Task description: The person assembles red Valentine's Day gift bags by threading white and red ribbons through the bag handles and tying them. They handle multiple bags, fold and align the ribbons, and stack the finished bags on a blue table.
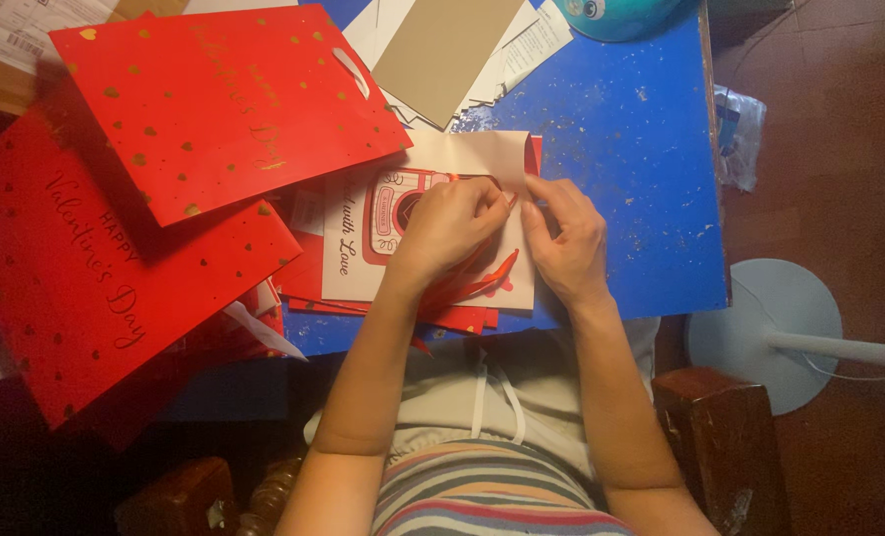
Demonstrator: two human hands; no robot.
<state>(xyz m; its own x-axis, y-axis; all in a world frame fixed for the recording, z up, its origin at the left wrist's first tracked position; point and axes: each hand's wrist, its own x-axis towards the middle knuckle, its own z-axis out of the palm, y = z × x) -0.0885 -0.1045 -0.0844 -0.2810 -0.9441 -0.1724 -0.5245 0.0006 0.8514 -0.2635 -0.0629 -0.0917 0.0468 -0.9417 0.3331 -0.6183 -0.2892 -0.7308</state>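
Red ribbon (482, 280) trails out from under the person's left hand (449, 226) and curls toward the table's near edge, lying across a white card (355, 260) printed with a red machine-like drawing and a line of script. That card sits on the blue table (631, 149), on top of a few red sheets, and its upper flap is folded back just beside the right hand (564, 238). Both hands meet at the upper right part of the card. The left hand's fingers are curled in tight, thumb to fingertips, pinching the ribbon's upper end against the card. The right hand's fingers are bent too, its fingertips pressed close beside the left's at the same spot; whether they actually grip the ribbon I cannot tell. Off to the left lie two large red gift bags (214, 99) dotted with gold hearts, overlapping each other.
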